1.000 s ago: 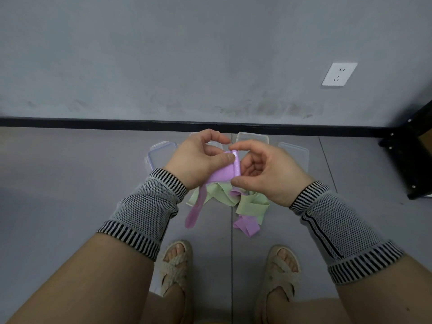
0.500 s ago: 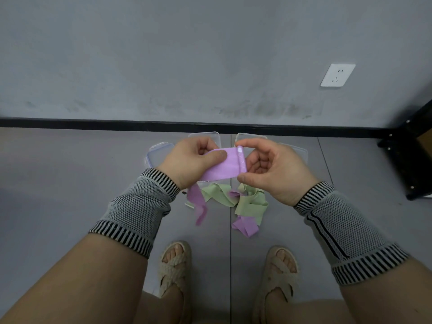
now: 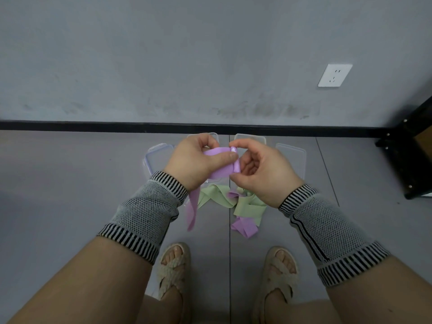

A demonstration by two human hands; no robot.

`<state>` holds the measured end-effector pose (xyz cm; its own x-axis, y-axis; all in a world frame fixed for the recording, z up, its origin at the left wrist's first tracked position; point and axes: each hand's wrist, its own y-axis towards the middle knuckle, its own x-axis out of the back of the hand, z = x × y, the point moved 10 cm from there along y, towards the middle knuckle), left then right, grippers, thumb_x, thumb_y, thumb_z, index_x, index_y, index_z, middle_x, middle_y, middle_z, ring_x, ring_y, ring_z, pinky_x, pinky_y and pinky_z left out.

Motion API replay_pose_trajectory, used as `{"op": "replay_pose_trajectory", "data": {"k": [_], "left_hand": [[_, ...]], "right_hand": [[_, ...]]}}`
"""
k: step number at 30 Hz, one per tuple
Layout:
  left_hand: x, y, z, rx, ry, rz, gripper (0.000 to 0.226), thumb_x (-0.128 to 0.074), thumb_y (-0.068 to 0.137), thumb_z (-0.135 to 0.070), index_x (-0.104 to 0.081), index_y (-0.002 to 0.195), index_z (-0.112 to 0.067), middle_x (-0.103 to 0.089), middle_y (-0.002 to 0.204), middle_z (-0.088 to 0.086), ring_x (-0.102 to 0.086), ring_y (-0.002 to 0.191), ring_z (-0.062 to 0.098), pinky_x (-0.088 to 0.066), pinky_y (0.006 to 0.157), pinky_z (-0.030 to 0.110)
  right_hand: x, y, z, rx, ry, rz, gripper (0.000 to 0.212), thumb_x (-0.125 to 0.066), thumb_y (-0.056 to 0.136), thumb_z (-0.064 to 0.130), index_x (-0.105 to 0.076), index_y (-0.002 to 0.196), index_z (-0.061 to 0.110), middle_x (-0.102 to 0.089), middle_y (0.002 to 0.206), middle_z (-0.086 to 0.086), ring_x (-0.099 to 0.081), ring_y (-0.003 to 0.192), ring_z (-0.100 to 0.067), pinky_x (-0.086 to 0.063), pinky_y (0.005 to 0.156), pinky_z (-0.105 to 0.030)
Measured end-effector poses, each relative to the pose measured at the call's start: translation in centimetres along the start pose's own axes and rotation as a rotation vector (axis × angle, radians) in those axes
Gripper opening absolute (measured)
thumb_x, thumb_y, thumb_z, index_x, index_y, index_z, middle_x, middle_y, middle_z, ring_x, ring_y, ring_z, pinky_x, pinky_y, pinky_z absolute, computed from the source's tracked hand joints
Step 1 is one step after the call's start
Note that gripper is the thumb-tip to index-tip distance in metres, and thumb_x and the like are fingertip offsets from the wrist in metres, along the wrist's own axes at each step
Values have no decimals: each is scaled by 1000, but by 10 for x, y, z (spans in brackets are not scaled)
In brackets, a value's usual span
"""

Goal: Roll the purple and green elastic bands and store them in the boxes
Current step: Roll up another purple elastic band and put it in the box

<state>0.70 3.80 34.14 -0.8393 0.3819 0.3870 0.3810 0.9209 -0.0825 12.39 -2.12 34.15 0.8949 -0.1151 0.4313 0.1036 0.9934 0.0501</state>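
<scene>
Rolling: a flat purple elastic band [image 3: 218, 166] is held up between both hands, above the grey floor [image 3: 70, 183], with a small tight roll at its right end.
Left hand [image 3: 196, 160]: thumb pressed on the flat stretch of the purple band, fingers curled behind it; the band's loose tail hangs below this wrist.
Right hand [image 3: 261, 169]: forefinger and thumb pinch the rolled end; the other fingers are loosely curled.
Landmark: a tangled heap of pale green and purple bands [image 3: 243, 206] lies on the floor below the hands.
Boxes: clear plastic boxes [image 3: 291, 157] stand just beyond the heap, near the black skirting [image 3: 93, 125], partly hidden by the hands.
Feet: woven beige sandals [image 3: 174, 267], on the near side of the heap.
</scene>
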Motion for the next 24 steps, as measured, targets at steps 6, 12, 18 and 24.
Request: {"op": "replay_pose_trajectory", "data": {"k": [6, 12, 18, 24], "left_hand": [[-2, 0, -3, -5, 101, -57, 39, -80, 70, -31, -58, 81, 0, -62, 82, 10, -51, 70, 14, -47, 63, 29], [-1, 2, 5, 37, 26, -1, 28, -82, 65, -30, -59, 72, -16, -63, 79, 7, -58, 71, 17, -53, 75, 41], [-1, 1, 6, 49, 30, 19, 23, -80, 70, -25, -58, 69, -20, -63, 77, 4, -58, 71, 16, -52, 74, 40], [-2, 1, 4, 44, 47, 38, 21, -79, 72, -24, -58, 70, -20, -60, 71, 2, -53, 65, 15, -44, 63, 29]], "right_hand": [[0, -1, 2, 19, -123, -44, 46, -72, 75, 9, -55, 107, 36, -57, 65, 8, -55, 58, 0, -50, 65, -17], [-6, -1, 4, -8, 48, 45, 50, -72, 78, 9, -52, 103, 47, -63, 84, -1, -61, 71, -13, -53, 69, -23], [-8, -3, 1, -72, 216, 92, 44, -61, 87, -2, -56, 113, 34, -70, 74, -3, -69, 69, -10, -58, 74, -31], [-6, -3, -2, -100, 245, 110, 44, -57, 88, -2, -60, 103, 39, -70, 71, -2, -70, 70, -13, -58, 75, -38]]}}
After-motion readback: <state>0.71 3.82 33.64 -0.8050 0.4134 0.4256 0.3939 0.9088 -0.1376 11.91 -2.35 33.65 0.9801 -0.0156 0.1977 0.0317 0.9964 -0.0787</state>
